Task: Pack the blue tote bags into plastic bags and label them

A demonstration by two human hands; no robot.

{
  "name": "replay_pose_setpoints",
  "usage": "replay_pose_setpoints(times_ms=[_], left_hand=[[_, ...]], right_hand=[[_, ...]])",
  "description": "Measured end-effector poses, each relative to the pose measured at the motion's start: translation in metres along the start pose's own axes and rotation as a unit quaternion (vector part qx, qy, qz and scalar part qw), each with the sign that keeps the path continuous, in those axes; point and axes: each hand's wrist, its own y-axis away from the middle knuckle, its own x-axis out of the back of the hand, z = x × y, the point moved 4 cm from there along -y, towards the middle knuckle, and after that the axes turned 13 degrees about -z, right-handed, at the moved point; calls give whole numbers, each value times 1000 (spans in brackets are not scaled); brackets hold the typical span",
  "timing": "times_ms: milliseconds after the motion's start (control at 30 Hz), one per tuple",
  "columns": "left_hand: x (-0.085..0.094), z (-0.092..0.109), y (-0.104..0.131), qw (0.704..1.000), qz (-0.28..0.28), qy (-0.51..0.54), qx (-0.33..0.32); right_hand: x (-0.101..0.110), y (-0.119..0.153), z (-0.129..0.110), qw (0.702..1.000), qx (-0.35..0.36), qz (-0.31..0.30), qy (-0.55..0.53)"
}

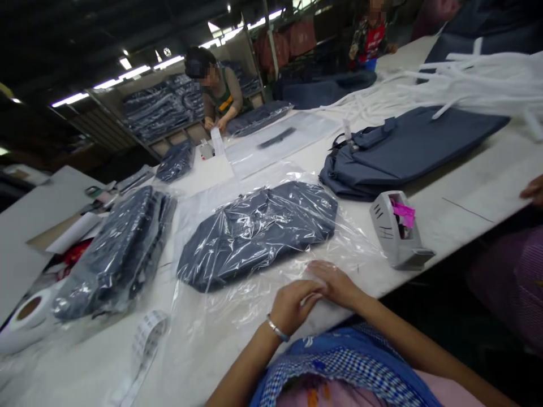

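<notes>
A dark blue folded bag (258,232) lies inside a clear plastic bag (229,311) on the white table in front of me. My left hand (292,305), with a bracelet at the wrist, is at the near edge of the plastic, fingers bent and pressed against my other hand. Beside it my right hand (333,282) rests on the plastic with curled fingers. Whether either hand pinches the film is too small to tell. A grey tape dispenser (396,232) with a pink piece on it stands to the right of my hands.
Stacked wrapped bags (119,249) lie at the left, near a white roll (31,311) and a label strip (146,345). An unwrapped dark bag (407,147) and white straps (479,79) lie at the right. A person (223,93) works across the table; another's hand shows at the right edge.
</notes>
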Motion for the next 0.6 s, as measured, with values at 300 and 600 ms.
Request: replay_pose_setpoints(times_ms=[300,600], left_hand=[[-7,-79,146,930,121,-277,210],[-12,-85,167,930,178,-275,165]], right_hand=[[-1,-11,-4,982,25,-51,179],[18,36,-23,981,55,-51,177]])
